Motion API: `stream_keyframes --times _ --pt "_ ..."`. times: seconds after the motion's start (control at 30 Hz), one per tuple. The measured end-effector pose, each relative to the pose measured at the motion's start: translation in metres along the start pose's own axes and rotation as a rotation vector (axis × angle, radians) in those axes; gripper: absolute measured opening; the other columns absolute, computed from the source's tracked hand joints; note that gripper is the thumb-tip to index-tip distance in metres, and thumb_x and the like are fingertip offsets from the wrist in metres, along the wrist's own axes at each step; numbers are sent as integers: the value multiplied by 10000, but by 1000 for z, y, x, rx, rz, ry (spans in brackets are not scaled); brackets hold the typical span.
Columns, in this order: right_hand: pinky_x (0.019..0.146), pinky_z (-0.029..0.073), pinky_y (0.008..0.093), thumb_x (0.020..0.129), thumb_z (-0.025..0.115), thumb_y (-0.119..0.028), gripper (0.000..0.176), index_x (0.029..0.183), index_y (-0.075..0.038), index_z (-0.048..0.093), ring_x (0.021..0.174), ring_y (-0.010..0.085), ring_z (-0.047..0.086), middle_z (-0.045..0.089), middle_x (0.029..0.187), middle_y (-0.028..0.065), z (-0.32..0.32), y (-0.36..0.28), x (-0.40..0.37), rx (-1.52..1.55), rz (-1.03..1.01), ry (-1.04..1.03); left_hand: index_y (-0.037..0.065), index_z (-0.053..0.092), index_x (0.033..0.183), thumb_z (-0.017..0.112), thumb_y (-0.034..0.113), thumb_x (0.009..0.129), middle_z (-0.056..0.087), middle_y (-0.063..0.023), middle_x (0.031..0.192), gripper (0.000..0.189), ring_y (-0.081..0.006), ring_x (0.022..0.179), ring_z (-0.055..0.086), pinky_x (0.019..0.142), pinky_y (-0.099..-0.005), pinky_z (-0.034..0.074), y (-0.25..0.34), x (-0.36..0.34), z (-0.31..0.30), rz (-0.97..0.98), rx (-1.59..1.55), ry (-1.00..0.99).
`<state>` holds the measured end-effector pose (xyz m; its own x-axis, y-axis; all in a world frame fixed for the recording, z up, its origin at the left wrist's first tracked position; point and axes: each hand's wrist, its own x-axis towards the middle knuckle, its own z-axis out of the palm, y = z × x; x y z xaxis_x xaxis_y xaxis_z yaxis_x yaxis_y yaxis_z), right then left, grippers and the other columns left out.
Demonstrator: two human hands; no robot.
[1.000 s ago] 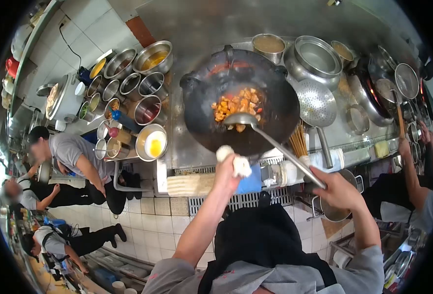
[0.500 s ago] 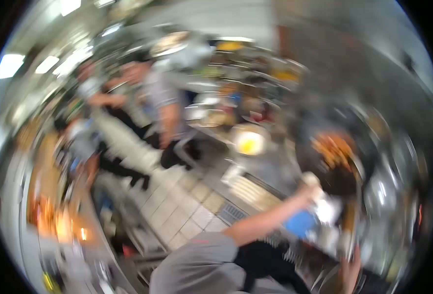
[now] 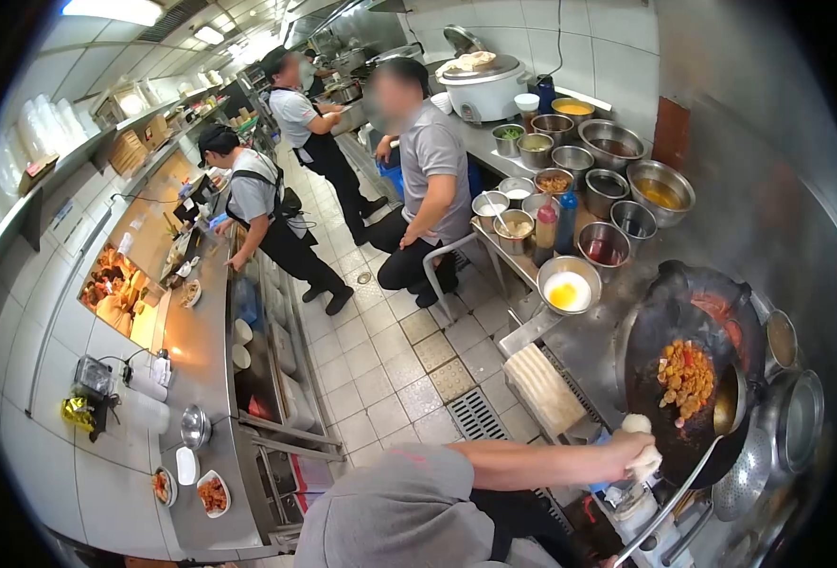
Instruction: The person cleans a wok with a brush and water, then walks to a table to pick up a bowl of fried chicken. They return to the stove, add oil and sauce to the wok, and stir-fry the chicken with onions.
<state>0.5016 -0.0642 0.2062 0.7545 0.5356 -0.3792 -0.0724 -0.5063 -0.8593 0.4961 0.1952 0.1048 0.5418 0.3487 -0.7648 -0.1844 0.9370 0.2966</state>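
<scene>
My left hand [image 3: 634, 456] is closed around a bunched pale cloth [image 3: 643, 464] at the near rim of a black wok [image 3: 688, 317]. Chopped, browned food with red bits [image 3: 686, 379] lies in the wok. A metal ladle [image 3: 729, 405] rests with its bowl inside the wok, right of the food. Its long handle slants down to the bottom edge, where only a sliver of my right hand [image 3: 609, 561] shows at its end; most of that hand is cut off.
Metal bowls and pots of ingredients, including one with egg [image 3: 567, 291], crowd the steel counter ahead. A perforated strainer [image 3: 745, 478] and stacked metal bowls [image 3: 801, 417] sit right of the wok. Several people stand along the aisle. Food dishes [image 3: 214, 494] stand on the left counter.
The blurred view has steadied and shifted. My right hand has moved down toward the bottom edge with the ladle handle. My left hand stays at the wok's rim with the cloth.
</scene>
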Motion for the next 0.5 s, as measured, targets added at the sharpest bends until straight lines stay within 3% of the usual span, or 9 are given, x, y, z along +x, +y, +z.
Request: stream_keyframes --times 0.1,0.13,0.2,0.27,0.33,0.4,0.47,0.5 --pt "674 465 287 947 588 -204 345 1128 84 530 784 172 582 614 848 135 6 13 4 16 57 -14 51 553 929 603 145 871 614 -77 729 121 -224 598 634 533 -398 554 7 -35 5 -54 25 -20" --pt "657 466 282 950 586 -210 338 1113 82 536 764 167 583 614 823 127 5 19 5 24 63 -22 67 576 1017 640 250 835 653 -94 788 266 -239 593 648 421 -397 475 0 -6 3 -21 24 -66" --pt "623 466 272 955 584 -222 327 1082 78 547 722 156 584 614 774 112 7 25 8 41 70 -23 77 576 991 636 238 840 641 -89 734 229 -241 584 641 441 -397 484 4 41 14 21 -24 -69" --pt "456 360 227 974 553 -293 307 909 6 527 495 97 457 468 556 16 14 11 16 91 -32 0 82 571 982 646 241 834 634 -83 723 230 -243 593 642 475 -400 507 10 98 -2 18 26 -192" --pt "478 411 254 955 562 -250 255 1019 -3 547 532 111 495 518 611 46 10 -8 14 198 -35 -13 70 579 989 643 151 834 645 -80 795 186 -238 635 644 539 -408 544 -12 73 -29 107 -1 -207" --pt "457 434 246 930 560 -174 254 1120 -12 515 520 104 515 528 633 39 5 31 32 329 -58 -35 86 590 904 624 99 855 624 -55 761 62 -195 658 634 601 -366 547 -14 -27 -37 99 71 -131" --pt "437 456 238 904 558 -99 336 1222 -21 484 508 96 534 538 654 31 7 78 35 462 -54 -6 92 607 924 625 106 861 625 -54 763 67 -197 677 635 618 -368 547 -20 -42 -37 62 -25 -101" --pt "271 227 224 912 569 -139 218 1103 -64 498 335 44 304 348 512 -57 24 95 36 437 -111 122 90 613 901 626 99 859 633 -56 772 45 -194 685 637 613 -374 546 -25 -16 -32 25 -81 -59"
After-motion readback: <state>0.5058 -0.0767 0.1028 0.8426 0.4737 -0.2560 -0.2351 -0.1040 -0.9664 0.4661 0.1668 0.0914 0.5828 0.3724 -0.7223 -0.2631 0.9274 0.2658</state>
